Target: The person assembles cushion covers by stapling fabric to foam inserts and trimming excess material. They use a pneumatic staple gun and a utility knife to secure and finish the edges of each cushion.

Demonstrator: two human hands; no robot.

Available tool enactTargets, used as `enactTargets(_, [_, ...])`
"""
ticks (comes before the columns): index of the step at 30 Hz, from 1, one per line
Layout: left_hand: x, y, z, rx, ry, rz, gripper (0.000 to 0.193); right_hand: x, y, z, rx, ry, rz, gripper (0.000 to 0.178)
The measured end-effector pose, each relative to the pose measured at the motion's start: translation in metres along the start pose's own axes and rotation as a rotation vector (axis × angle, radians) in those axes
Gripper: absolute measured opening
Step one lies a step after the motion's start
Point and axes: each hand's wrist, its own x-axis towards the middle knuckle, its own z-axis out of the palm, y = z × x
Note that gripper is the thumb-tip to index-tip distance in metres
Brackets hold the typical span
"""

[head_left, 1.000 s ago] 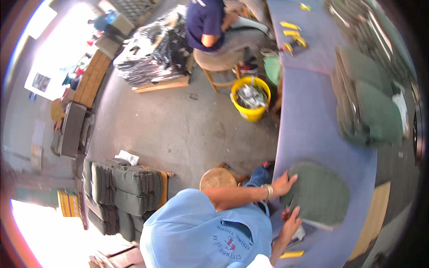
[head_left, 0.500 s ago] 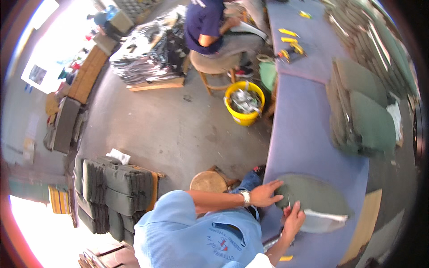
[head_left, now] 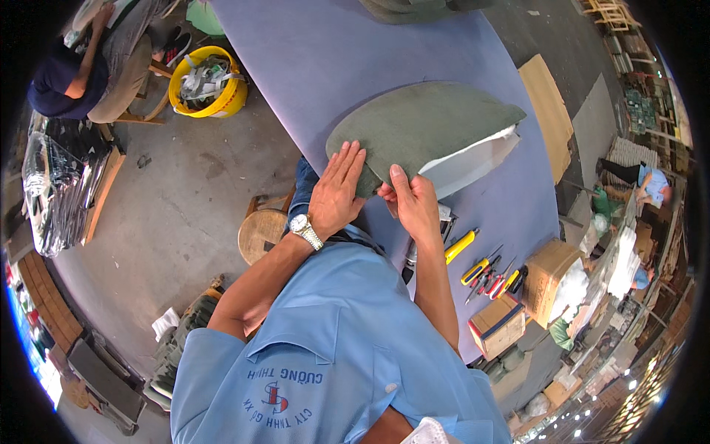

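On the blue-grey tabletop before me lies a rounded, grey-green fabric cushion cover (head_left: pixel 429 126). A white inner layer (head_left: pixel 473 163) shows along its open side, facing right. My left hand (head_left: pixel 336 185), with a watch on its wrist, rests flat on the cover's near left end, fingers stretched out. Close by on the right, my right hand (head_left: pixel 413 200) pinches the cover's near edge, thumb on top and fingers curled beneath. Whether those fingers also hold something small is hidden. A dark metal tool (head_left: pixel 446 220), perhaps a stapler, lies partly behind my right forearm.
Right of my forearm lie a yellow cutter knife (head_left: pixel 462 246) and several screwdrivers and pliers (head_left: pixel 492 277). Beyond them stand cardboard boxes (head_left: pixel 551 277). A yellow bucket of scraps (head_left: pixel 229 100) and a wooden stool (head_left: pixel 260 235) stand left of the table (head_left: pixel 288 52). Another person (head_left: pixel 70 81) sits at far left.
My view has swung right, bringing the tools and boxes into sight. My left hand now lies flatter on the cover; my right hand still grips its near edge.
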Motion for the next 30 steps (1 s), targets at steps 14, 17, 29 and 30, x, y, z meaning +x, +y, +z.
enactTargets(14, [0.001, 0.0, -0.002, -0.051, 0.075, -0.021, 0.087, 0.003, -0.025, 0.002, -0.33, -0.044, 0.004, 0.062])
enactTargets(17, [0.005, 0.001, -0.007, -0.145, 0.11, -0.075, 0.085, 0.008, -0.039, 0.004, -0.424, -0.049, -0.076, 0.063])
enactTargets(29, [0.01, -0.009, -0.01, -0.255, 0.291, -0.049, 0.065, 0.024, -0.052, 0.016, -0.513, -0.007, -0.209, 0.058])
enactTargets(30, [0.011, -0.009, -0.012, -0.307, 0.3, -0.069, 0.065, 0.026, -0.058, 0.018, -0.476, -0.01, -0.182, 0.058])
